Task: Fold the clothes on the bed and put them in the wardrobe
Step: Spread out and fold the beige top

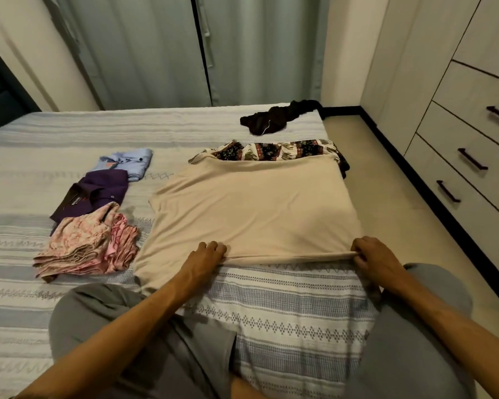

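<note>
— Where was the shirt, and who had hold of it?

— The beige shirt (254, 205) lay flat on the bed (285, 306), centre of the frame, slightly right. Both hands were on its near hem. The left hand (206, 253) had its fingers curled onto the hem at lower centre; the right hand (370, 253) pinched the hem's right corner, with the cloth drawn taut between them.

— Which way did it run from the grip?

— Away from the person, toward the top of the frame, its far edge lying over a patterned garment (285, 151). The hem ran left to right across the picture. A fold, I'd judge, would carry the hem up and away over the body of the shirt. Neither hand was clearly nearer; each held its own end.

— And around it?

— At left, three folded pieces in a row: a pink one (84, 243) nearest, a purple shirt (95, 194) behind it, a light blue shirt (127, 162) beyond. A dark garment (271, 118) sat crumpled at upper centre-right. The wardrobe drawers (473, 156) stood along the right edge, shut.
</note>
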Available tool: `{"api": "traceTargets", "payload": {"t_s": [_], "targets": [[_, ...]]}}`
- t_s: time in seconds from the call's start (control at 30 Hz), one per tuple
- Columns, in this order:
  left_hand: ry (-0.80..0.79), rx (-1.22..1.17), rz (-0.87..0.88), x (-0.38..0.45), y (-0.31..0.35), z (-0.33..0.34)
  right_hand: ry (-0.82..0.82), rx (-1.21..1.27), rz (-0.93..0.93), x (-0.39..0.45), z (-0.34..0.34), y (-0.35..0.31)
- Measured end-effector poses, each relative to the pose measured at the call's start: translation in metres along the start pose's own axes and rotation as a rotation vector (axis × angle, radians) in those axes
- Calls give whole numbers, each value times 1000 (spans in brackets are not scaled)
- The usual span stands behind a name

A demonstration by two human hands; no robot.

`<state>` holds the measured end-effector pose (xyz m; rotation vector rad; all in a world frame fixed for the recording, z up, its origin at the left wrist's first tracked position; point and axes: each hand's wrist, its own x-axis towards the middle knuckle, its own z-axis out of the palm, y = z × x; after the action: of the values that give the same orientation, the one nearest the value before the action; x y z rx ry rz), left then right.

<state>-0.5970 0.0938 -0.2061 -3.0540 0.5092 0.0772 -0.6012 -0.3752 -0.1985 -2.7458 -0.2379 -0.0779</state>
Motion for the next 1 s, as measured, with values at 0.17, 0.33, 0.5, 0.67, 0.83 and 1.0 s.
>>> {"api": "traceTargets", "payload": {"t_s": [0.17, 0.33, 0.5, 0.67, 0.83, 1.0], "targets": [[34, -432, -172, 24, -35, -38, 74, 387, 110, 22, -34, 2], [69, -826, -241, 75, -76, -72, 150, 750, 325, 77, -36, 11], [-142, -659, -402, 152, -98, -52, 191, 733, 582, 134, 1, 26], [-225, -638, -494, 177, -107, -21, 201, 747, 730, 161, 7, 48], [-312, -785, -463, 171, -119, -28, 75, 669, 634, 155, 2, 59], [-334, -1168, -481, 136, -143, -42, 423, -17, 341, 158, 3, 14]]}}
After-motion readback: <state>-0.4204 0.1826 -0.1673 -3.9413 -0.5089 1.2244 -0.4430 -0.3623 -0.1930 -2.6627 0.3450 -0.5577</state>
